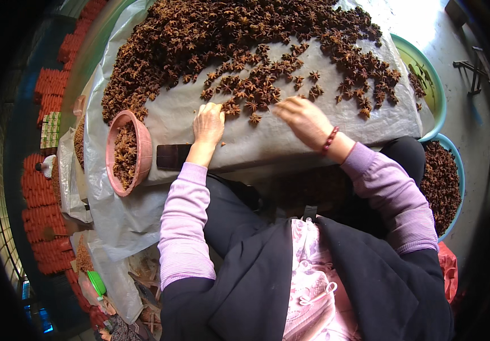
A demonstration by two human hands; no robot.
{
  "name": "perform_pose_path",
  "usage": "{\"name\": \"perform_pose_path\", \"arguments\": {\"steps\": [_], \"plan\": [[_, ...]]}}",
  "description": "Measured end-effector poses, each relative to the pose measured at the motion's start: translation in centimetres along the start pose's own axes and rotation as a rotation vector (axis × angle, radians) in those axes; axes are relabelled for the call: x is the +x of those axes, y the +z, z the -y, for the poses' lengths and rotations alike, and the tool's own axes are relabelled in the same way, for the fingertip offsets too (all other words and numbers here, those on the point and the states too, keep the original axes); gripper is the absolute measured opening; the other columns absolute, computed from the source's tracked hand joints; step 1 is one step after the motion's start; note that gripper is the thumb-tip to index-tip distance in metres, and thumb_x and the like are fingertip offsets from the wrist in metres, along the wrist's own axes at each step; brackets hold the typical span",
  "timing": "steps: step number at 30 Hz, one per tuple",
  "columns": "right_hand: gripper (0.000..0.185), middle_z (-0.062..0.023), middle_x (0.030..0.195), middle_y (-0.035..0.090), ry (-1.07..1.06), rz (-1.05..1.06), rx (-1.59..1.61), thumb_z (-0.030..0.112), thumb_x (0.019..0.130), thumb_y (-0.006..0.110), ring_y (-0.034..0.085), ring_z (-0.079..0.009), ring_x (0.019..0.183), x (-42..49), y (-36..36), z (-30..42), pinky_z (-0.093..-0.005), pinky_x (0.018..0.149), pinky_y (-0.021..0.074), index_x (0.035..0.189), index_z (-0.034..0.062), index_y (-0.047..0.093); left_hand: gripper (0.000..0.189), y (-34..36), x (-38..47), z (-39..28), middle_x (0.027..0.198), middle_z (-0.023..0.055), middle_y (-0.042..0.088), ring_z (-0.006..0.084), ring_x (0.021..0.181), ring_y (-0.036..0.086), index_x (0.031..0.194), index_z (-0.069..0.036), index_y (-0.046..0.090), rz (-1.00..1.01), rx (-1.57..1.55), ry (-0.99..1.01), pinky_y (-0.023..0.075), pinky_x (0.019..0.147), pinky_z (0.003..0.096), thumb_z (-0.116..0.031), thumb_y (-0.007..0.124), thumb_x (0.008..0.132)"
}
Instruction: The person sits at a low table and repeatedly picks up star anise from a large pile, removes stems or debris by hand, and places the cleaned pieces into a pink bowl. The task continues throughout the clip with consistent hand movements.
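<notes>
A large heap of dried star anise (228, 25) covers the far part of a table under a pale plastic sheet (249, 145), with loose pods spread toward me. My left hand (210, 123) rests at the near edge of the loose pods, its fingertips bent against them; whether it holds one is hidden. My right hand (302, 119), with a red bead bracelet (330, 139) at the wrist, is slightly blurred beside the pods, and its grip is unclear. A pink plastic basket (144, 155) with star anise in it stands left of my left hand. A dark flat block (172, 157) lies by my left wrist.
Two basins stand at the right: a green one (441, 89) and a blue one (462, 187) full of star anise. Stacked red sacks (40, 179) line the left side. Two people (48, 166) are at the left and lower left, near a green bowl (96, 283).
</notes>
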State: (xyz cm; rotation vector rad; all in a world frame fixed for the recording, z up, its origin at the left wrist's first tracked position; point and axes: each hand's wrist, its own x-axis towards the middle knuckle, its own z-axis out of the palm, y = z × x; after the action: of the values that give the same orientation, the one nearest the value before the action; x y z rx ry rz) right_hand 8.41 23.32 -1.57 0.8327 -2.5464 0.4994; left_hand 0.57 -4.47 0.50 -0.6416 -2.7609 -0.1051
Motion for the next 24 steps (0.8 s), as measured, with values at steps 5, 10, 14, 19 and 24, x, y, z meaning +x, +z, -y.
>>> {"name": "perform_pose_path", "arguments": {"steps": [5,10,14,19,24], "plan": [[0.034,-0.0036,0.125,0.058,-0.082,0.100,-0.073,0.018,0.084,0.057,0.043,-0.0251,0.126,0.6,1.9,1.3,-0.0421,0.106,0.0317,0.116,0.0090,0.063,0.010,0.4,-0.4,-0.9,0.089,0.0092,0.067,0.0290,0.086,0.064,0.085,-0.008,0.070,0.029,-0.049,-0.068,0.0524,0.077,0.0410,-0.015,0.062,0.083],[0.028,-0.0100,0.111,0.062,0.294,-0.029,0.540,0.015,0.087,0.064,0.061,-0.0239,0.096,1.7,0.2,3.0,-0.0339,0.087,0.0491,0.113,0.0050,0.063,0.010,-2.5,-2.0,-6.9,0.082,0.0124,0.067,0.0331,0.076,0.065,0.080,-0.006,0.069,0.014,-0.414,-0.189,0.0519,0.069,0.0415,-0.013,0.061,0.080],[0.020,-0.0202,0.087,0.065,0.475,-0.032,0.843,0.015,0.087,0.062,0.065,-0.0354,0.081,0.9,0.0,4.0,-0.0402,0.072,0.0522,0.097,-0.0011,0.065,0.008,-4.0,-3.5,-11.9,0.079,0.0122,0.066,0.0325,0.071,0.064,0.080,-0.005,0.068,0.034,-0.679,-0.128,0.0506,0.064,0.0403,-0.009,0.062,0.079],[0.018,-0.0217,0.085,0.066,0.492,-0.057,0.739,0.014,0.088,0.058,0.065,-0.0379,0.083,0.0,-0.6,4.9,-0.0408,0.072,0.0516,0.094,-0.0009,0.066,0.004,-3.7,-3.9,-12.9,0.074,0.0104,0.059,0.0318,0.068,0.060,0.075,-0.005,0.062,-0.103,-0.378,0.040,0.0480,0.061,0.0417,-0.008,0.061,0.078],[0.019,-0.0193,0.085,0.067,0.751,-0.230,0.838,0.016,0.088,0.058,0.067,-0.0345,0.079,0.2,-2.0,5.1,-0.0379,0.072,0.0525,0.096,0.0011,0.068,0.008,-3.9,-3.0,-14.9,0.073,0.0105,0.056,0.0309,0.069,0.058,0.071,-0.006,0.055,-0.105,-0.343,0.101,0.0473,0.060,0.0426,-0.007,0.059,0.077]]}}
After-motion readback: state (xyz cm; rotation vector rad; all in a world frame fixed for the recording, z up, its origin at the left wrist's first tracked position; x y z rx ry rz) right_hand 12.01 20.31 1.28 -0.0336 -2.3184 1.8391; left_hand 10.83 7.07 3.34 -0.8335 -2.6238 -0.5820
